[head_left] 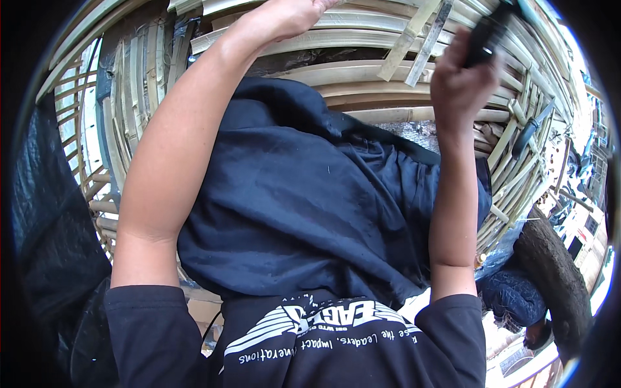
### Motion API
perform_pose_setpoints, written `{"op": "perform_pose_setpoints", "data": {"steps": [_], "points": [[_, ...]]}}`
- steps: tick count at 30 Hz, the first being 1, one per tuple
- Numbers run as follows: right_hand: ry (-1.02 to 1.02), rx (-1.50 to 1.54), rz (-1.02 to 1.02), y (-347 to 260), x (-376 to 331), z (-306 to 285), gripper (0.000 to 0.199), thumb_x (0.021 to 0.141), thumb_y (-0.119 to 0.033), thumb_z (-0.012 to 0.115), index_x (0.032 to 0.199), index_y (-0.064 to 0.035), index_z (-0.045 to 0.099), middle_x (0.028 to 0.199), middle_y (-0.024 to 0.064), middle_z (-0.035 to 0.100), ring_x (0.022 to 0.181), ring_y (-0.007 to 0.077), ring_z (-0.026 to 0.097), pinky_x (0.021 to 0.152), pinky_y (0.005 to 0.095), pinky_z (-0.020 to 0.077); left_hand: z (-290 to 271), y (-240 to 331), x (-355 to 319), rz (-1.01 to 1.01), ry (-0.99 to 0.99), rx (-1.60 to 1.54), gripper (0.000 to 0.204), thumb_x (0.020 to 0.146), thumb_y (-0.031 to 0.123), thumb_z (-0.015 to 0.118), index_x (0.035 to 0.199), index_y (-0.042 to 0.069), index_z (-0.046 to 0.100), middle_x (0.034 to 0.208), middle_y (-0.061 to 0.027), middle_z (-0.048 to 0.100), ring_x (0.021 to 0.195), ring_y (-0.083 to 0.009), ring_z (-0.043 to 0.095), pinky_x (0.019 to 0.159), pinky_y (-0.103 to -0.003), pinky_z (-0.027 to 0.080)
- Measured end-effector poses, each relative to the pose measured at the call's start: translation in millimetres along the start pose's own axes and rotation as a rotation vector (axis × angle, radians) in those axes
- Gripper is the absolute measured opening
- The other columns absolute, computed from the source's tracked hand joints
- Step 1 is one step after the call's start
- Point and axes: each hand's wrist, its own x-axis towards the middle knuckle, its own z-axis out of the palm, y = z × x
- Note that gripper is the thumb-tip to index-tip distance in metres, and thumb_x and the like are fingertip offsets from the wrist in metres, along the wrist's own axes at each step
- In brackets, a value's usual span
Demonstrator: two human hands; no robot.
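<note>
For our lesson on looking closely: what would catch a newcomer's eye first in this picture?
First, the bamboo slats curving across the top, with both bare arms stretched toward them. The right hand closes its grip on a dark tool at upper right, while the left hand rests on the slats at top centre. Dark blue cloth fills the middle between the arms.

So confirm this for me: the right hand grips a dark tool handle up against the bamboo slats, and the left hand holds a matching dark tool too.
Not quite. In the head view the right hand does grip a dark tool handle against the bamboo slats, but the left hand holds no dark tool; it reaches bare to the slats at the top edge, its fingers partly cut off.
</note>
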Motion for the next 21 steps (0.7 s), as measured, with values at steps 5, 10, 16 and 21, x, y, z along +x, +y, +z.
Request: {"op": "perform_pose_setpoints", "data": {"steps": [5, 10, 16, 21], "points": [[-0.198, -0.152, -0.091, -32, -11, 8, 0.032, 0.098, -0.029, 0.065, 0.101, 0.0024, 0.061, 0.078, 0.0279, 0.067, 0.075, 0.0480, 0.068, 0.068, 0.0518, 0.0520, -3, -25, -1, 0.073, 0.027, 0.114, 0.047, 0.108, 0.033, 0.036, 0.125, 0.002, 0.067, 0.100, -0.0297, 0.071, 0.096, -0.0454, 0.068, 0.087, -0.050, 0.052], [0.152, 0.169, -0.256, -57, 3, 15, 0.034, 0.102, -0.031, 0.064, 0.090, 0.0004, 0.056, 0.064, 0.0136, 0.064, 0.054, 0.0259, 0.065, 0.053, 0.0372, 0.0484, -4, -9, -4, -0.069, 0.014, 0.014, 0.050, 0.108, 0.036, 0.035, 0.120, 0.000, 0.068, 0.103, -0.0314, 0.070, 0.098, -0.0465, 0.067, 0.087, -0.048, 0.053], [-0.264, -0.257, -0.040, -16, -9, 30, 0.038, 0.100, -0.038, 0.062, 0.096, -0.0005, 0.057, 0.071, 0.0276, 0.065, 0.073, 0.0507, 0.066, 0.065, 0.0551, 0.0509, 14, -24, -11, 0.086, 0.175, -0.044, 0.054, 0.109, 0.049, 0.041, 0.139, 0.010, 0.062, 0.081, -0.0163, 0.066, 0.082, -0.0285, 0.065, 0.084, -0.042, 0.052], [0.108, 0.274, -0.255, -72, 27, -27, 0.038, 0.103, -0.031, 0.066, 0.083, 0.0002, 0.055, 0.059, 0.0016, 0.055, 0.050, 0.0068, 0.048, 0.045, 0.0214, 0.0331, -2, -5, -10, -0.013, 0.097, -0.019, 0.068, 0.108, 0.057, 0.040, 0.113, -0.004, 0.069, 0.086, -0.0230, 0.070, 0.089, -0.0328, 0.069, 0.087, -0.042, 0.052]]}}
